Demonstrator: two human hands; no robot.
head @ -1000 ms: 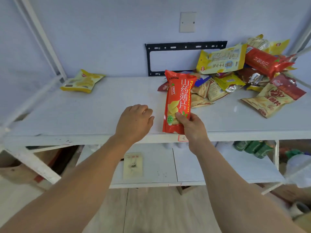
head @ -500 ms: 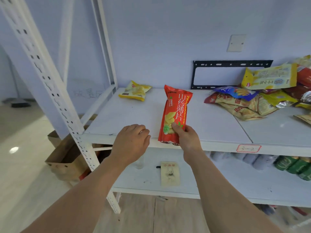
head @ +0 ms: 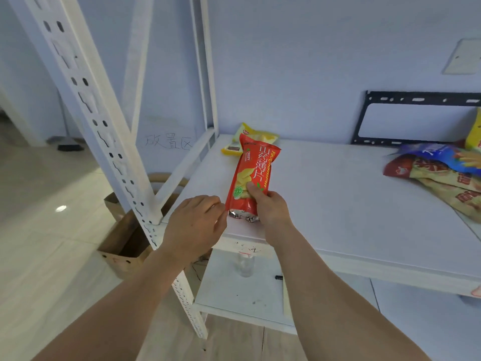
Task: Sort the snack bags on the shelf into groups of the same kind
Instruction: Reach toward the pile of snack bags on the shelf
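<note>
My right hand (head: 268, 208) grips the lower end of a tall red snack bag (head: 251, 173) and holds it upright above the front left part of the white shelf (head: 338, 194). My left hand (head: 195, 225) hovers just left of the bag's bottom, fingers loosely curled, holding nothing. A yellow snack bag (head: 256, 136) lies flat at the shelf's back left corner, partly hidden behind the red bag. A pile of mixed snack bags (head: 440, 175), blue, red and tan, lies at the right edge of view.
A white perforated upright (head: 104, 142) of the rack slants down on the left. A lower shelf (head: 234, 295) holds a clear bottle (head: 244, 264). A cardboard box (head: 125, 243) sits on the floor at the left. A black wall bracket (head: 416, 100) hangs behind the shelf.
The view has swung left along the shelf. My right hand has carried the red bag leftward toward the yellow bag's corner, and my left hand has come closer to the bag's bottom.
</note>
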